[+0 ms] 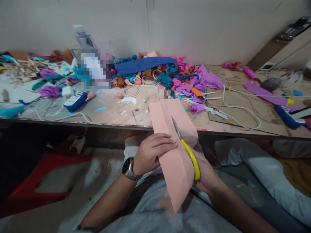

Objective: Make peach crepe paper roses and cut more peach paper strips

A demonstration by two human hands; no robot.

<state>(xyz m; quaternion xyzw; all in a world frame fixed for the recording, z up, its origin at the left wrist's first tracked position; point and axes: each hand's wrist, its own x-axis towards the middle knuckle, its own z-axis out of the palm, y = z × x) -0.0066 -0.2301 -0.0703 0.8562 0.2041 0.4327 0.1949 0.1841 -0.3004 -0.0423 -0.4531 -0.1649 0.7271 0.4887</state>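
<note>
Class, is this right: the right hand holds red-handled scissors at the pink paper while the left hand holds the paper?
No: the head view shows yellow-handled scissors, not red. The right hand holds them at the pink paper while the left hand holds the paper.

Your paper looks matt and smooth; your scissors flash metal blades and a glossy plastic handle; your metal watchband gleams; cardboard dull.
</note>
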